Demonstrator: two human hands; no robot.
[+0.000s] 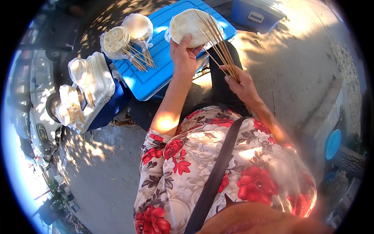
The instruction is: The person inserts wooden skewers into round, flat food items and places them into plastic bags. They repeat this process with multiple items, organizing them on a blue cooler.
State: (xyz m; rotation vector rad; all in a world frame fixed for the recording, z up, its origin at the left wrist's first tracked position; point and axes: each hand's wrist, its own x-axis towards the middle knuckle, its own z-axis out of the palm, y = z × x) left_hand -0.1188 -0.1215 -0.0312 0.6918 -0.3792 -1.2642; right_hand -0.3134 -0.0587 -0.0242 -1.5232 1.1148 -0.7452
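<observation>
My left hand (184, 56) grips a pale, round, flat sheet of food (191, 28), thumb on top and fingers underneath. It looks like a stack of flatbread, though I cannot make out its exact kind. In my right hand (242, 85) is a fanned bunch of bamboo skewers (224, 54). Their far ends reach up across the right side of the round sheet. Clear plastic shows behind the sheet, over the blue cooler lid (150, 80). On the lid's left side lie two bundles of skewered round sheets (116, 40), partly wrapped in plastic.
Left of the lid, a white-topped blue cooler (102, 84) carries several plastic-wrapped skewered bundles (81, 72). Another blue cooler (255, 16) stands at the far right. A light blue basin (333, 144) is beside a log (350, 159). A white vehicle (41, 97) is at the left.
</observation>
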